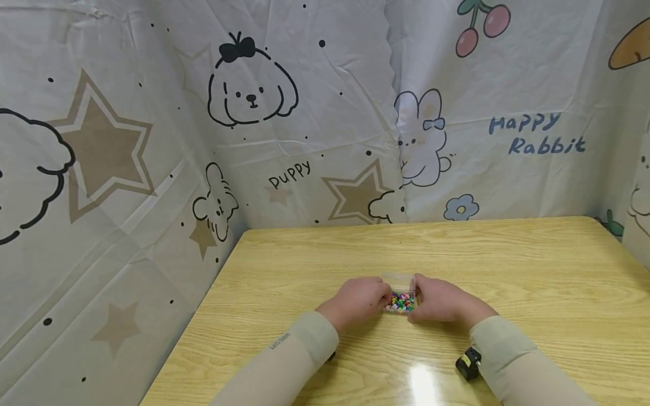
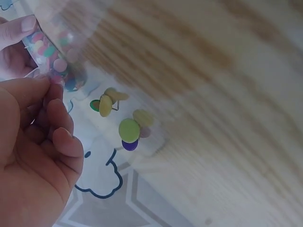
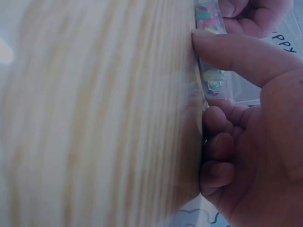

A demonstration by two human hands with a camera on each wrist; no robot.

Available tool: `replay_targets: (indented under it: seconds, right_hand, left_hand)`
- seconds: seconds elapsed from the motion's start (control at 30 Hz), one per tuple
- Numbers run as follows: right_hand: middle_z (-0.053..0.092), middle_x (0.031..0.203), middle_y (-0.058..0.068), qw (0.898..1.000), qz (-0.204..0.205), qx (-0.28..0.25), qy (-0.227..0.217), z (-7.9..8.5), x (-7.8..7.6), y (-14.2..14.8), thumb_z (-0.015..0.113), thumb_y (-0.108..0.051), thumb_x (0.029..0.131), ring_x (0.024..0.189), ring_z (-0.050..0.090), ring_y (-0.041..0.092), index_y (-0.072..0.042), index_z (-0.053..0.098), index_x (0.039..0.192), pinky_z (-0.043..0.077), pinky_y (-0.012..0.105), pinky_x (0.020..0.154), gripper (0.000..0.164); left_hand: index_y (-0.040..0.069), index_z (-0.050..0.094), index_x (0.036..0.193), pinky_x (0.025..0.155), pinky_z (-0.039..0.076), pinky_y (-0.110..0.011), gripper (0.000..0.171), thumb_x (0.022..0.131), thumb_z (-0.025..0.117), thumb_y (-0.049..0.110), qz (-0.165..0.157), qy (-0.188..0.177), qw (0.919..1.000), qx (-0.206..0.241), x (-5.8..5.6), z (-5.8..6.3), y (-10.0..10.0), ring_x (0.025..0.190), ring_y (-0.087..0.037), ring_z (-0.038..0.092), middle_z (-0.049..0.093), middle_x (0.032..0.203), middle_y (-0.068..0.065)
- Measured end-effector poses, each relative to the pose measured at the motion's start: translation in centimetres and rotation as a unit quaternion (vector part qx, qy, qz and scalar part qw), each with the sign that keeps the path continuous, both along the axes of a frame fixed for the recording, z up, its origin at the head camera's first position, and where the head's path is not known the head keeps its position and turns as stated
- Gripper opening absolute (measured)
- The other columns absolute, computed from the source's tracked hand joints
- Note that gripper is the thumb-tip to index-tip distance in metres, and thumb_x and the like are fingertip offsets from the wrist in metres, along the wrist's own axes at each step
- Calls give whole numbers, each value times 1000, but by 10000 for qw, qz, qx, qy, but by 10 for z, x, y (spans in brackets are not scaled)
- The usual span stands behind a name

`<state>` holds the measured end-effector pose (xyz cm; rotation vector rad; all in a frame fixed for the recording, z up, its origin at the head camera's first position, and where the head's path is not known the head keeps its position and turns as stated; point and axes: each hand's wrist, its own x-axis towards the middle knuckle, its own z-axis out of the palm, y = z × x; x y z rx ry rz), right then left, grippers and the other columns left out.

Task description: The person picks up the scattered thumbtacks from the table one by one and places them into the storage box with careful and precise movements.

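A small clear plastic box (image 1: 401, 312) with its lid (image 1: 398, 282) raised stands on the table, filled with colourful thumbtacks (image 1: 403, 301). My right hand (image 1: 440, 299) grips the box's right end, its thumb (image 3: 227, 49) on the near side. From the left, my left hand (image 1: 358, 299) reaches in with curled fingers; thumb and forefinger pinch at a pink thumbtack (image 2: 56, 79), partly hidden by the fingertips. Several loose thumbtacks (image 2: 129, 130), yellow, green and purple, show beside that hand in the left wrist view. Whether they lie on the table or on clear plastic, I cannot tell.
The wood-grain table (image 1: 284, 254) reaches back to a white printed curtain (image 1: 315, 113), which also hangs along the left side. A small black device (image 1: 468, 363) sits at the right wrist. Light glares off the tabletop near the front.
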<state>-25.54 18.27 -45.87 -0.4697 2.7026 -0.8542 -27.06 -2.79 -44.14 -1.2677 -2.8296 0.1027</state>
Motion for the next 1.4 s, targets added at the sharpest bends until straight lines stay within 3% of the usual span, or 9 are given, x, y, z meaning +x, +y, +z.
replay_targets:
  seconds: [0.33,0.57,0.77,1.1,1.4]
  right_hand:
    - [54,75,1,10000,-9,7,11,0,0,0,82,-32,65,65,48,17,-16,48,97,41,36,60,49]
    - [54,76,1,10000,-34,77,31,-3,-1,1,81,-34,66,67,48,17,-17,47,96,41,36,63,48]
    - [54,76,1,10000,-45,39,-19,-2,-1,1,82,-33,67,67,48,17,-17,47,96,41,37,62,48]
    - [54,78,1,10000,-32,76,-9,1,0,0,82,-33,67,69,48,18,-16,48,99,41,37,63,50]
    - [53,77,2,9999,-39,100,-32,1,1,-1,82,-35,65,68,48,18,-16,47,99,41,37,62,52]
  left_hand:
    - [25,63,90,65,47,-20,9,93,60,17,68,-487,9981,370,-4,4,-9,70,2,49,60,83,16]
    - [22,66,92,70,49,-22,13,93,58,12,38,-675,9976,133,-8,16,-21,76,1,51,63,92,12]
    - [19,67,89,68,48,-24,12,91,58,12,328,-971,9947,119,-11,21,-34,71,-2,50,61,86,11]
    - [25,61,79,67,47,-27,15,88,62,13,719,-1208,9900,-75,-13,18,-55,69,-6,49,57,77,14]
    - [24,60,78,63,44,-25,19,89,60,8,690,-1173,9907,-27,-11,11,-63,67,-6,48,55,74,14]
